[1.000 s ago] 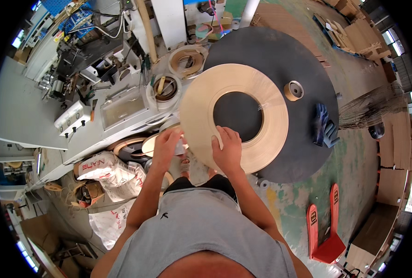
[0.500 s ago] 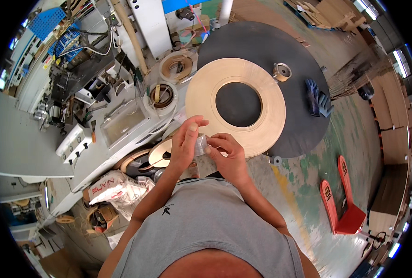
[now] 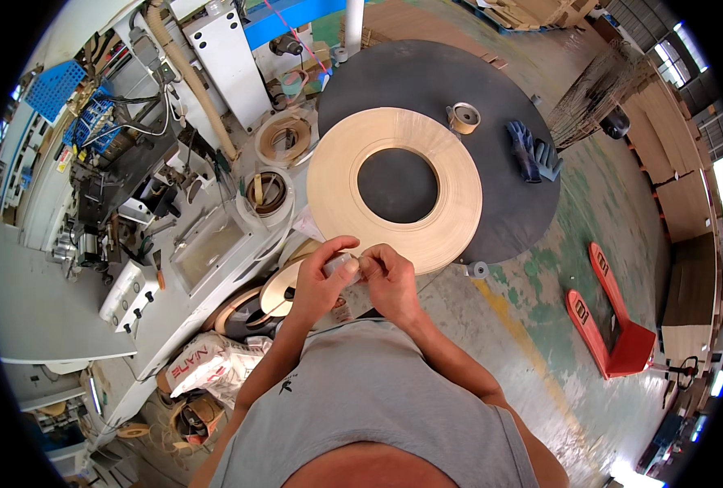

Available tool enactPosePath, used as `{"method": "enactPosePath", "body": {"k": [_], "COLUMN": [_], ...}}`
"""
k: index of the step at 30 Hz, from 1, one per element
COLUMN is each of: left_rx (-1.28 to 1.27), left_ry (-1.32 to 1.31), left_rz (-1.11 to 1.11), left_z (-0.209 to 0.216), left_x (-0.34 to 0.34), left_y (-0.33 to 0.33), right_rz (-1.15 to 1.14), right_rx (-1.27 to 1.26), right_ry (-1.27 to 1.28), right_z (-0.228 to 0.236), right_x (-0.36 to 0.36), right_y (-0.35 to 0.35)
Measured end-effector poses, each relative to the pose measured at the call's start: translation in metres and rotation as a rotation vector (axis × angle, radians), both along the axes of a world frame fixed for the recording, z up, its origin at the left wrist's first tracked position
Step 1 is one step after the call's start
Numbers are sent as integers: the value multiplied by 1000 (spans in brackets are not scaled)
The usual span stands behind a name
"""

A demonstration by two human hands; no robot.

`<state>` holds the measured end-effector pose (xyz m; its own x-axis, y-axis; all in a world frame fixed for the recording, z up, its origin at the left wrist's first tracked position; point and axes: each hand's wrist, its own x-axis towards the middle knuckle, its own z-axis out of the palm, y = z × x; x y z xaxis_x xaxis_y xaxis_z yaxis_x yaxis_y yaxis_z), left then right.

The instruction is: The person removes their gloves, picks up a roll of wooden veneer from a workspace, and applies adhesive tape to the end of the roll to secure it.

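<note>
In front of my body, my left hand [image 3: 319, 281] is closed around a small translucent roll [image 3: 338, 263] that looks like clear tape. My right hand [image 3: 390, 281] is close against its right side, thumb and fingers pinched together. What those fingertips grip is too small to make out. Just beyond both hands, a large flat coil of pale wood-coloured banding [image 3: 455, 191] lies on a round black tabletop [image 3: 508, 207]. A tape roll [image 3: 464, 119] rests near the coil's far right rim.
Blue work gloves [image 3: 532, 153] lie on the tabletop's right side. A grey machine bench [image 3: 215, 248] with smaller banding coils [image 3: 267, 192] runs along the left. A white printed sack [image 3: 215, 366] stands below it. A red pallet jack [image 3: 628, 346] is on the floor at right.
My hands have come lower in view and nearer my body. The left fingers have curled round the roll, and the right hand has tightened to a pinch. The whole view has shifted slightly.
</note>
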<state>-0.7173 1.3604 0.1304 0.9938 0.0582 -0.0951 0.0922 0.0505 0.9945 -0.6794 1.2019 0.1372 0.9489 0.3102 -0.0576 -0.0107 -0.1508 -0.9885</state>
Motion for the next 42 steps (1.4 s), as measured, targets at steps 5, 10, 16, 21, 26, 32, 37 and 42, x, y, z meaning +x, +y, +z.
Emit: {"method": "enactPosePath", "body": {"k": [5,10,16,21,26,32,37,42], "left_rx": [-140,-309,-305,-398,-374,-482,-386,-265], "left_ry": [12,35,163,335,357,295,338,470], "left_rz": [-34,-74,-49,-36,-58,131,215,242], "left_z": [-5,-6,-25,-21,-29,-54,-61,-64], "left_x": [-1,4,17,29,39,54,68,81], "left_y": [-1,-1,-12,-30,-30,-33,-25,-25], "right_rz": [-35,-57,28,13,-4,25,131,190], "right_rx": [6,110,182,210,177,44,-226,-630], "right_ry": [-24,99,268,395,420,351,172,-116], "right_z": [0,12,16,10,-10,-55,-89,-106], "right_x": [8,22,40,63,97,149,174,184], "right_y": [-7,-15,-31,-46,-60,-53,-40,-36]}}
